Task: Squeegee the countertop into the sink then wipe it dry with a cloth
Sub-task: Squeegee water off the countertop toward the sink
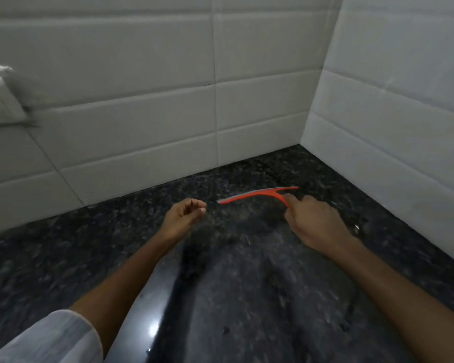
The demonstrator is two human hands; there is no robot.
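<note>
An orange squeegee [257, 194] with a pale blade lies across the dark speckled granite countertop [247, 284], near the back right corner. My right hand [315, 221] grips its handle from the front right, with the blade pointing left. My left hand [184, 218] hovers over the counter left of the blade, fingers loosely curled and holding nothing. Wet streaks and a few droplets show on the stone. No sink and no cloth are in view.
White tiled walls [168, 100] close the counter at the back and on the right [391, 127], meeting in a corner. A white switch plate [0, 100] sticks out from the back wall at the left. A white sleeve [50, 339] covers my left upper arm.
</note>
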